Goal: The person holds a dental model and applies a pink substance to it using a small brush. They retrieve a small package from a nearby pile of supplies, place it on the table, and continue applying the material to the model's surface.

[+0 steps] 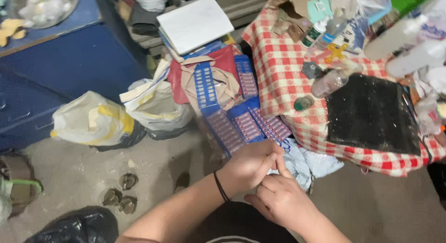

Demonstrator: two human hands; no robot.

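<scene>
My left hand (248,165), with a black band at the wrist, is curled at the bottom centre, and its fingertips meet my right hand (282,199). The right hand's fingers are folded, with one finger raised against the left hand. Nothing shows between them; anything small there is hidden. Just beyond the hands lie crumpled pale blue plastic (304,163) and several blue plastic racks (232,124) filled with rows of small pieces, leaning against a table's edge.
A red-and-white checked cloth (278,75) covers the table at right, which bears a black mat (371,113) and clear bottles (331,81). White bags (93,119) sit by a blue cabinet (60,57). Small brass pieces (120,196) lie on the concrete floor.
</scene>
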